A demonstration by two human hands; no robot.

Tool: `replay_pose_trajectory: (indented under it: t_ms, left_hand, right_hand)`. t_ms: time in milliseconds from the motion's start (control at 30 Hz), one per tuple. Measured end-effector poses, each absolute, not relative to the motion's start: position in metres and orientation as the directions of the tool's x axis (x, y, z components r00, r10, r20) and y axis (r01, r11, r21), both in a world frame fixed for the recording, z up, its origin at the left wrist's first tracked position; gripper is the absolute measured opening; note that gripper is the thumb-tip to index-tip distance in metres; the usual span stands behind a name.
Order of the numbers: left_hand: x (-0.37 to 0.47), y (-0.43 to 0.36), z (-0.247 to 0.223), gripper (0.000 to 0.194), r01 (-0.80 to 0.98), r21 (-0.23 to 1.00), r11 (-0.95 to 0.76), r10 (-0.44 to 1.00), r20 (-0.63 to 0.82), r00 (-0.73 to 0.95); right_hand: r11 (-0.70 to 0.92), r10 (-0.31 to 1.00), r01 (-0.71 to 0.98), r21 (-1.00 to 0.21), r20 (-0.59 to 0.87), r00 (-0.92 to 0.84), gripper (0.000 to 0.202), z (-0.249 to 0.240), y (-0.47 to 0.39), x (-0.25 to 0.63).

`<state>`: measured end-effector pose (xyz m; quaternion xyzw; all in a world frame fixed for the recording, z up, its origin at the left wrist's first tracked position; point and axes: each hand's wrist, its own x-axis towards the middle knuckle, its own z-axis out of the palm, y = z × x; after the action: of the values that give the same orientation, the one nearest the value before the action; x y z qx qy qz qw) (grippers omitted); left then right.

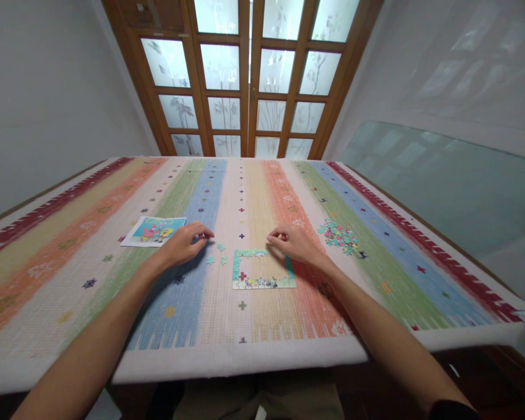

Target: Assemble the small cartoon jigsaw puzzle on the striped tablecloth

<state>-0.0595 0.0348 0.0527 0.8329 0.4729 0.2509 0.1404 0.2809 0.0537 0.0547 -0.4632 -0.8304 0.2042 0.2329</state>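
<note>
A jigsaw puzzle frame (265, 284) lies flat on the striped cloth, its border joined and its middle showing bare cloth. My right hand (295, 242) hovers at its upper right corner, thumb and fingers pinched together; anything between them is too small to make out. To the left of the frame are several loose puzzle pieces (223, 260). Just above these pieces, my left hand (187, 242) has its fingers curled and the tips together; I cannot see whether a piece is in them. Beside that hand lies a cartoon reference picture (155, 231), partly covered by it.
A pile of mixed puzzle pieces (339, 236) sits to the right of my right hand. The striped tablecloth (254, 318) covers the wide table. Wooden doors with glass panes (225, 111) stand behind it, and a glass panel (441, 186) leans along the right wall.
</note>
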Motion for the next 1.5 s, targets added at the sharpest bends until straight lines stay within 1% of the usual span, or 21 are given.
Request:
replay_pose_trajectory:
  t_ms: [100, 167, 233, 333, 433, 567, 733, 967, 1200, 1333, 1400, 1500]
  left_hand:
    - [-0.070, 0.036, 0.056, 0.025, 0.735, 0.463, -0.496, 0.866, 0.206, 0.455]
    - [-0.073, 0.035, 0.058, 0.026, 0.725, 0.460, -0.512, 0.855, 0.185, 0.485]
    - [-0.073, 0.032, 0.060, 0.023, 0.690, 0.473, -0.548, 0.825, 0.169, 0.540]
    - [-0.069, 0.028, 0.063, 0.020, 0.634, 0.507, -0.584, 0.779, 0.129, 0.614]
    - [-0.062, 0.024, 0.064, 0.023, 0.628, 0.520, -0.579, 0.774, 0.108, 0.624]
    - [-0.055, 0.021, 0.060, 0.023, 0.628, 0.521, -0.578, 0.771, 0.097, 0.629]
    - [-0.048, 0.019, 0.056, 0.021, 0.627, 0.491, -0.605, 0.761, 0.125, 0.636]
    - [-0.037, 0.014, 0.052, 0.024, 0.635, 0.471, -0.612, 0.766, 0.152, 0.625]
    - [-0.029, 0.011, 0.050, 0.019, 0.626, 0.482, -0.613, 0.770, 0.189, 0.609]
    - [-0.016, 0.006, 0.048, 0.016, 0.587, 0.513, -0.626, 0.767, 0.273, 0.581]
    - [-0.005, 0.003, 0.046, 0.015, 0.558, 0.517, -0.649, 0.752, 0.329, 0.571]
    - [0.012, -0.004, 0.043, 0.017, 0.507, 0.494, -0.706, 0.705, 0.421, 0.571]
  right_hand:
    - [0.496, 0.858, 0.651, -0.575, 0.211, -0.468, 0.019, 0.055, 0.059, 0.289]
    - [0.505, 0.853, 0.632, -0.588, 0.229, -0.468, 0.019, 0.054, 0.061, 0.295]
    - [0.508, 0.852, 0.616, -0.602, 0.248, -0.461, 0.020, 0.051, 0.061, 0.300]
    - [0.489, 0.870, 0.619, -0.615, 0.287, -0.402, 0.023, 0.047, 0.057, 0.305]
    - [0.470, 0.882, 0.652, -0.595, 0.346, -0.320, 0.024, 0.044, 0.052, 0.308]
    - [0.465, 0.878, 0.671, -0.578, 0.396, -0.267, 0.024, 0.042, 0.047, 0.309]
    - [0.439, 0.887, 0.678, -0.590, 0.403, -0.224, 0.025, 0.040, 0.044, 0.306]
    - [0.441, 0.889, 0.676, -0.590, 0.394, -0.235, 0.025, 0.037, 0.039, 0.303]
    - [0.471, 0.878, 0.649, -0.598, 0.389, -0.278, 0.023, 0.040, 0.037, 0.302]
    - [0.500, 0.866, 0.575, -0.648, 0.352, -0.356, 0.018, 0.042, 0.030, 0.296]
    - [0.497, 0.858, 0.522, -0.693, 0.306, -0.411, 0.016, 0.044, 0.024, 0.290]
    - [0.457, 0.850, 0.456, -0.764, 0.224, -0.477, 0.017, 0.048, 0.016, 0.280]
